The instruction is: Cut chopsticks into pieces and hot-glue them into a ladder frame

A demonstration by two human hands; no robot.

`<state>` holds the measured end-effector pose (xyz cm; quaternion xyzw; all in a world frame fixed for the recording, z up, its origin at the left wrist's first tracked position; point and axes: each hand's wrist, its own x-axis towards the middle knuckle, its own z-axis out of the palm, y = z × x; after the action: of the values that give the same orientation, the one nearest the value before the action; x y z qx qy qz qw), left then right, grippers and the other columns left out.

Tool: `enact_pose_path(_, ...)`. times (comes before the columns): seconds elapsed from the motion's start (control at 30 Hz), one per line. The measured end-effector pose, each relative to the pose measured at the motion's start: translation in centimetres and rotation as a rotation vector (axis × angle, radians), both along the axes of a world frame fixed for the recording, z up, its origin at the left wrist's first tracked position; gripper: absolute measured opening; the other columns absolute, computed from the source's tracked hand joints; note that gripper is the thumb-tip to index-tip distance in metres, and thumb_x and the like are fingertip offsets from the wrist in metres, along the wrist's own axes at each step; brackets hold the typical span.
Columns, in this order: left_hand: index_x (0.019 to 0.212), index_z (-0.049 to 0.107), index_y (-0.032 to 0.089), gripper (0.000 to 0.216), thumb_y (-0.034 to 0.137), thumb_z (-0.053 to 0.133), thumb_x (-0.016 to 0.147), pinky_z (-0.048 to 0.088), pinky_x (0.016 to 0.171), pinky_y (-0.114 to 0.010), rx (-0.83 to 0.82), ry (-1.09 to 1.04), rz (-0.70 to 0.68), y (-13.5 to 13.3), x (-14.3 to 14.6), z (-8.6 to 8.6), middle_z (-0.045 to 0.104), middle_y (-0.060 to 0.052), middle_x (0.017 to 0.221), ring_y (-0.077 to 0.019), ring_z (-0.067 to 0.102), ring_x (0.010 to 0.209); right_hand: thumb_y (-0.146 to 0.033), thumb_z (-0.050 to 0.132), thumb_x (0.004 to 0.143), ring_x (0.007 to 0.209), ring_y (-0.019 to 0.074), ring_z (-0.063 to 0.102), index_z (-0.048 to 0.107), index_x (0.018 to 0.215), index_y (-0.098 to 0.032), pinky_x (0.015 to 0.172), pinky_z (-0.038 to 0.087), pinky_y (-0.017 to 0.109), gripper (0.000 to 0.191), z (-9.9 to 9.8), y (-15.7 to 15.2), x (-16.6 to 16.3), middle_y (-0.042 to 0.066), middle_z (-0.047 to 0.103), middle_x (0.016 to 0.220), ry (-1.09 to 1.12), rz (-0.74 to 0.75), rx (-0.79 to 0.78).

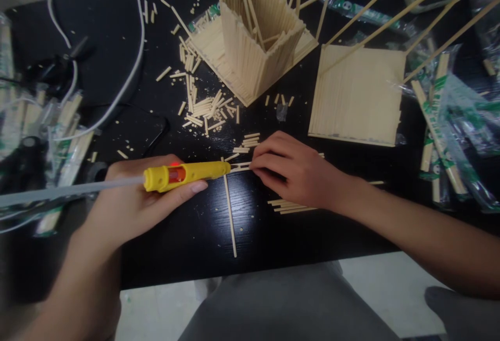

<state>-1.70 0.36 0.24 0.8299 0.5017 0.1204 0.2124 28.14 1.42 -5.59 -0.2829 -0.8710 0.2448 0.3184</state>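
My left hand is closed round a yellow glue gun with a grey glue stick out its back, lying level over the black table. The gun's tip touches short bamboo sticks at the table's middle. My right hand presses its curled fingertips onto those sticks from the right. A long thin stick lies on the table just below the tip. A few more sticks show under my right wrist.
A square box of bamboo sticks stands at the back centre on a stick base. A flat stick panel lies to its right. Cut stick pieces litter the middle. Wrapped chopsticks lie right, a white cable left.
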Motion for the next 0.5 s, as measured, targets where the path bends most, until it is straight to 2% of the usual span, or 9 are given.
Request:
enact_pose_path(0.13, 0.075, 0.059, 0.027, 0.034, 0.052, 0.062, 0.097, 0.042, 0.045, -0.029, -0.008, -0.011, -0.007, 0.1, 0.0, 0.0, 0.062, 0.004, 0.061, -0.0127, 0.056, 0.048, -0.01, 0.057, 0.102, 0.095, 0.0242, 0.063, 0.07, 0.102, -0.014, 0.088, 0.059, 0.045, 0.013, 0.0, 0.0, 0.0, 0.013, 0.069, 0.102, 0.002, 0.0, 0.001)
enact_pose_path(0.27, 0.079, 0.066, 0.026, 0.033, 0.055, 0.064, 0.095, 0.043, 0.043, -0.026, 0.029, -0.005, 0.003, 0.2, -0.8, 0.3, 0.067, 0.005, 0.065, -0.0131, 0.061, 0.049, -0.01, 0.058, 0.102, 0.094, 0.0237, 0.063, 0.07, 0.101, -0.012, 0.089, 0.058, 0.043, 0.012, -0.1, 0.0, 0.0, 0.013, 0.068, 0.1, 0.008, 0.005, 0.021)
enact_pose_path(0.4, 0.084, 0.071, 0.025, 0.035, 0.057, 0.066, 0.094, 0.048, 0.046, -0.023, 0.051, 0.004, -0.003, 0.4, -1.6, 0.5, 0.073, 0.004, 0.071, -0.0137, 0.068, 0.056, -0.011, 0.056, 0.103, 0.094, 0.023, 0.063, 0.069, 0.101, -0.014, 0.088, 0.058, 0.043, 0.014, -0.1, 0.0, 0.0, 0.012, 0.068, 0.101, 0.003, 0.001, 0.015)
enact_pose_path(0.5, 0.083, 0.07, 0.024, 0.037, 0.059, 0.065, 0.094, 0.048, 0.046, -0.023, 0.073, 0.001, 0.002, 0.5, -1.8, 0.5, 0.072, 0.004, 0.068, -0.014, 0.068, 0.054, -0.011, 0.054, 0.104, 0.094, 0.0226, 0.062, 0.068, 0.102, -0.016, 0.087, 0.058, 0.044, 0.015, -0.1, 0.0, 0.0, 0.011, 0.068, 0.102, 0.0, 0.001, 0.006)
